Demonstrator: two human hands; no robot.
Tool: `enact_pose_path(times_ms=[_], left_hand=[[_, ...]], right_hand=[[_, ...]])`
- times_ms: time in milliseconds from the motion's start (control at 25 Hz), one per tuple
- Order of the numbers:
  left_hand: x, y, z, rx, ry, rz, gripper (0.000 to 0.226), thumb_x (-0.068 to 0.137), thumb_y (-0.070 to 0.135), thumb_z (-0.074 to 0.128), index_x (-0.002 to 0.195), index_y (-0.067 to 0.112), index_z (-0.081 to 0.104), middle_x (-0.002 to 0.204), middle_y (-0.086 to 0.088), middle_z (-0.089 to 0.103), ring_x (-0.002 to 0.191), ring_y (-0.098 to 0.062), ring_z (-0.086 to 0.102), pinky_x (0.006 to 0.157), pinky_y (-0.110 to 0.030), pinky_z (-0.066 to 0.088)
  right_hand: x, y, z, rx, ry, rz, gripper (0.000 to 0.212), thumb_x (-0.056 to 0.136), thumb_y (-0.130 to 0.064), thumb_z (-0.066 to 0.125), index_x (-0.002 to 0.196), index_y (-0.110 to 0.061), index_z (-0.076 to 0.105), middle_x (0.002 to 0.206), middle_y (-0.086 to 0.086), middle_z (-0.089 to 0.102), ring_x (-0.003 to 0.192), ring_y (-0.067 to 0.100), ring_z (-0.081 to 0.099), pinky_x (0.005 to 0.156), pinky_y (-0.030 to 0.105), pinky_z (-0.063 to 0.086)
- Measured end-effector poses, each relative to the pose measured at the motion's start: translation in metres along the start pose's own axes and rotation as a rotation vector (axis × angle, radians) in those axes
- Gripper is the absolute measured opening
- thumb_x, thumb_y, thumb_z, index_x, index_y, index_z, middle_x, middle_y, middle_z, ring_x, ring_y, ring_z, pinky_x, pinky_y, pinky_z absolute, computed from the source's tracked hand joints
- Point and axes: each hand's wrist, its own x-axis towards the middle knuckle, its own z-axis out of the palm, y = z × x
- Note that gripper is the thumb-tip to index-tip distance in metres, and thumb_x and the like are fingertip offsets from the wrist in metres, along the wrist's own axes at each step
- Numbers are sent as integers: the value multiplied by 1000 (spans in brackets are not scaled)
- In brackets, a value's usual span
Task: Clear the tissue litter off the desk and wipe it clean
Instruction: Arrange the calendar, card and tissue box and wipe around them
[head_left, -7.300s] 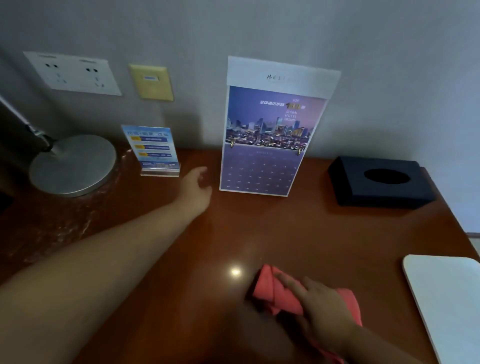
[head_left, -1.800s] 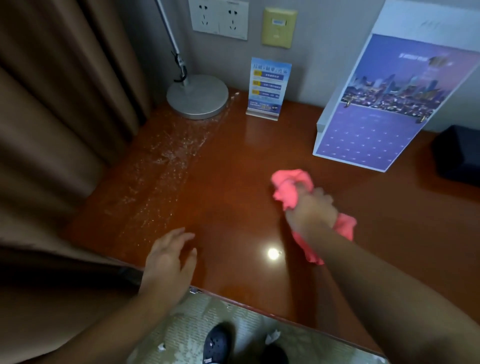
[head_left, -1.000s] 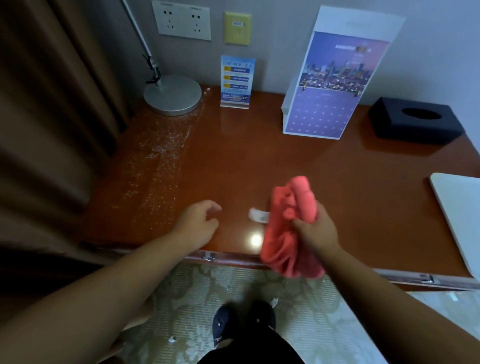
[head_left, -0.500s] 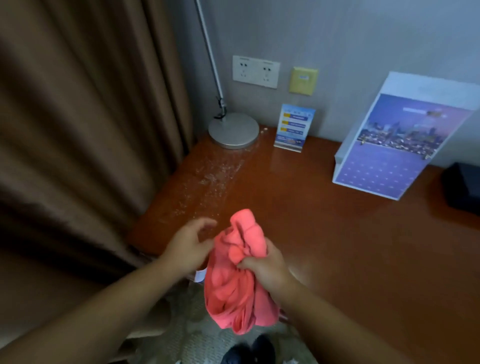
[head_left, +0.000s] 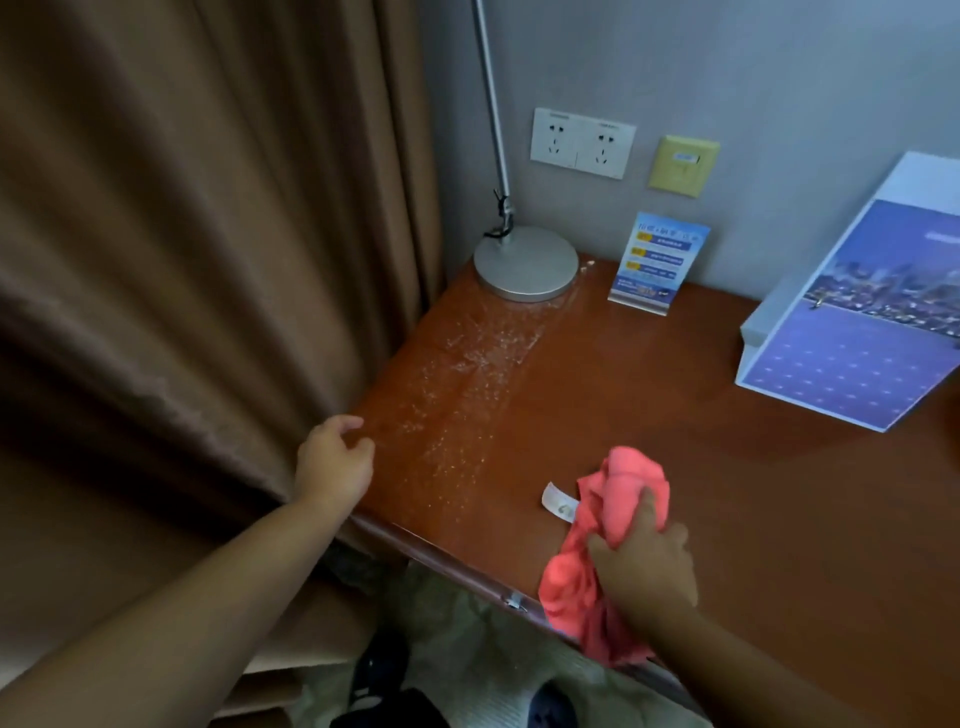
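Pink crumpled cloth drapes over the front edge of the reddish wooden tabletop, the right hand holding it in a closed grip; the left hand hovers loosely curled, empty, at the left edge.

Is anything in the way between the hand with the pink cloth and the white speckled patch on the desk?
Only a white slip lies on the desk beside the pink cloth in the right hand, on the side toward the speckled patch; whether it is the cloth's own tag I cannot tell. Nothing else shows between them.
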Motion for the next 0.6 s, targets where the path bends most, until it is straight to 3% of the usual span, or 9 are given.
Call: enact_pose_path(times_ms=[240,360,480,600], left_hand=[[75,-9,-16,133,-84,183,28,90,15,54,118,15,58,127,-8,51,116,-26,48,101,-41,42],[111,-19,-36,83,-189,204,30,91,11,53,120,15,57,129,-4,47,118,-23,47,98,-34,42],[138,-30,-50,-9,-267,229,29,87,3,56,115,9,60,121,-11,55,113,-24,52,95,-32,42],[148,-24,-58,-115,-318,252,24,81,6,58,103,14,61,111,-12,61,106,-27,57,93,-31,44]], right_hand=[[-31,-119,68,37,-22,17,91,80,-55,56,148,-21,5,134,22,35,115,38,49,92,38,43],[-29,-200,102,10,-65,-25,91,81,-48,59,148,-21,4,137,21,31,117,36,47,96,38,42],[-33,-264,126,-9,-132,-76,87,85,-39,60,150,-25,4,140,19,27,121,35,43,99,39,40],[-37,-310,148,146,-243,-214,79,80,-44,54,147,-24,17,130,16,38,111,35,51,91,37,43]])
